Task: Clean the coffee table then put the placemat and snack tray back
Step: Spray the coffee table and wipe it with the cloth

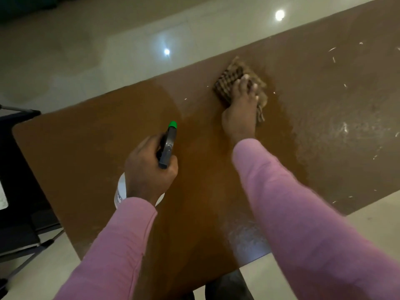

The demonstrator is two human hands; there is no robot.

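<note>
Coffee table (86, 148) runs 8 to 2 o'clock. Smeary patch (337, 131) lies 3 o'clock of right hand (240, 113), which presses flat on cloth (227, 83). Left hand (149, 172) grips spray bottle (167, 146).

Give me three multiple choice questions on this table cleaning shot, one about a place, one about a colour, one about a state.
1. Where is the cloth?
A) on the table's far side, under the right-hand grip
B) on the floor
C) in the person's lap

2. What colour is the spray bottle's nozzle tip?
A) red
B) green
C) yellow

3. What is the left-hand grip doing?
A) lying flat on the table
B) hanging empty
C) holding the spray bottle

Answers: 1 A, straight fingers press it onto the table near the far edge. 2 B, the tip is bright green. 3 C, fingers curl round the bottle's trigger head.
</note>
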